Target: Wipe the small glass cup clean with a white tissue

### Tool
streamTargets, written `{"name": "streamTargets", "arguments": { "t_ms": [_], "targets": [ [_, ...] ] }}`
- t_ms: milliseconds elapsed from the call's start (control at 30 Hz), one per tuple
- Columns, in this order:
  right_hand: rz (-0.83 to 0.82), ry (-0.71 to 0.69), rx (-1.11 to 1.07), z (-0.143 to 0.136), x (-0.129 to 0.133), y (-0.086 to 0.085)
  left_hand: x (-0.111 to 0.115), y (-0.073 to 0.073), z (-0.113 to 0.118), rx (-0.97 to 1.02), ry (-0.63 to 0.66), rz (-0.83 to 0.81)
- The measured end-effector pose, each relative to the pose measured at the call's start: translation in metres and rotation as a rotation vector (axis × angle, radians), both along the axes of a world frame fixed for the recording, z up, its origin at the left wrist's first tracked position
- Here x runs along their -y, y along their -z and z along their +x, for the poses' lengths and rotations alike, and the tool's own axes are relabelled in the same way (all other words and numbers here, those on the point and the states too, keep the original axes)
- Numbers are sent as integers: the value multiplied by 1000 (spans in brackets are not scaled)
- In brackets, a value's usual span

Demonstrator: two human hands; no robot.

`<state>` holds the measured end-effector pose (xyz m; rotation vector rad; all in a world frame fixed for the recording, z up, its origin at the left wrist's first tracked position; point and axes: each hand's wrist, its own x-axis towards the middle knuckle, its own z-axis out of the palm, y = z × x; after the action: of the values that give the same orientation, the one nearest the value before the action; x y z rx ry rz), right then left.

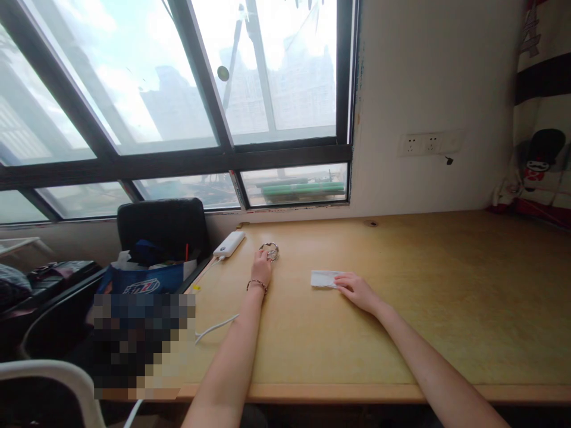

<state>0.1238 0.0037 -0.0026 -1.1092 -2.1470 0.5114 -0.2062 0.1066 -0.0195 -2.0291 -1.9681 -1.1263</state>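
Forearms [234, 362] angled fwd; L hand [262, 267] pinching metal loop [276, 252]; R hand [359, 292] palm-down, grip pinching white paper [322, 279].

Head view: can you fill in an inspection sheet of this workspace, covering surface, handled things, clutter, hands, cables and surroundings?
Surface: pale wood-toned desk, small round fitting near its far edge.
Handled things: shiny ring-like object, exact type unclear; flat white piece.
Clutter: white device at the far left.
Hands: left hand at the ring-like object, right hand touching the white piece's right end; grip unclear on both.
Cables: white cable on the desk's left; plug at the white device.
Surroundings: window, wall sockets, black chair, blue bag; lower left pixelated.
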Motion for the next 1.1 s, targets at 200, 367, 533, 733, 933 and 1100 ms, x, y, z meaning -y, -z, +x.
{"name": "streamTargets", "arguments": {
  "t_ms": [200, 367, 533, 733, 933, 1100],
  "targets": [
    [8, -22, -3, 1, -3, 4, 4, 0, 13, -117, 116, 10],
    [12, -24, -9, 3, -3, 4, 1, 4, 11, -131, 159, 13],
    [8, -28, -16, 3, -4, 5, 0, 7, 11, -126, 166, -39],
    [11, -31, -17, 3, -4, 5, 12, -11, 31, -155, 143, -81],
    [26, -32, -14, 1, -6, 7, 68, -25, 123, -190, 459, -86],
    [25, -86, -19, 2, -7, 2, 114, -9, 184, -263, 666, -193]
  ]
}}
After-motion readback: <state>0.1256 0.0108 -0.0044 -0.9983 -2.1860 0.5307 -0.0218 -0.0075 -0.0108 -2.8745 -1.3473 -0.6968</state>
